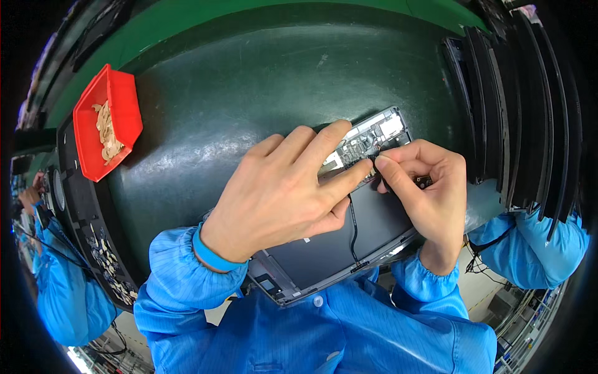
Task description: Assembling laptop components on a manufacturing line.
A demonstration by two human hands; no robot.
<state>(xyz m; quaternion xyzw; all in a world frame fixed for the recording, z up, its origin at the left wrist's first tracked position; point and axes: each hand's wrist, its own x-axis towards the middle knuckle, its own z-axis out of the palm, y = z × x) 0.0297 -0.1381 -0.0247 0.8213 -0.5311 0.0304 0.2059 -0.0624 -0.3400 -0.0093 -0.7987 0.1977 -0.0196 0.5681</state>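
I've got the laptop base (386,218) at the tabletop's (205,93) near edge: board (358,151) in, internals uncovered, looks mid-job. Left hand (283,190) loosely spread over it; right hand (430,187) pinched together, contents hidden.

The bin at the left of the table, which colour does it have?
The bin is red, seen in the head view.

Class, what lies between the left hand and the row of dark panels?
In the head view, the right hand and the opened device's corner lie between the left hand and the panels, with green tabletop nearest the panels.
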